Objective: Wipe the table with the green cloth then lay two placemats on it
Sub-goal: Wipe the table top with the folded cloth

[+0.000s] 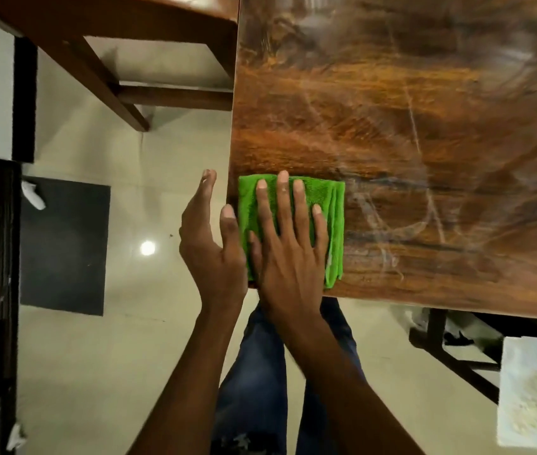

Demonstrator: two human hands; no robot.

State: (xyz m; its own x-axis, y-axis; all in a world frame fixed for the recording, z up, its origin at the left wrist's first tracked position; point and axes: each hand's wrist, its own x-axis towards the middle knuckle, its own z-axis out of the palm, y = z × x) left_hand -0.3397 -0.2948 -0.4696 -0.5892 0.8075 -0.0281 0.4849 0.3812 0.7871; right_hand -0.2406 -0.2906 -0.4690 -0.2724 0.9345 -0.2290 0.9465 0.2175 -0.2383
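**Cloth pressed flat at the table's near corner**

At the near left corner of the wooden table [392,126], a folded green cloth [334,224] lies on the surface, its left edge almost level with the table's side edge. The right hand [288,254] presses down on it with fingers straight and slightly spread, the palm covering the cloth's near part. The left hand [209,244] stands just beside the table's left edge, held upright with fingers straight and together and the thumb raised toward the cloth; whether it touches the table edge is hard to tell from this angle. Pale smears and streaks show on the glossy tabletop to the right of the cloth. A wooden chair [122,60] stands against the table's left side, farther away. Below the table's near edge, the person's blue jeans [254,372] are visible, and a dark mat [63,247] lies on the pale tiled floor to the left.
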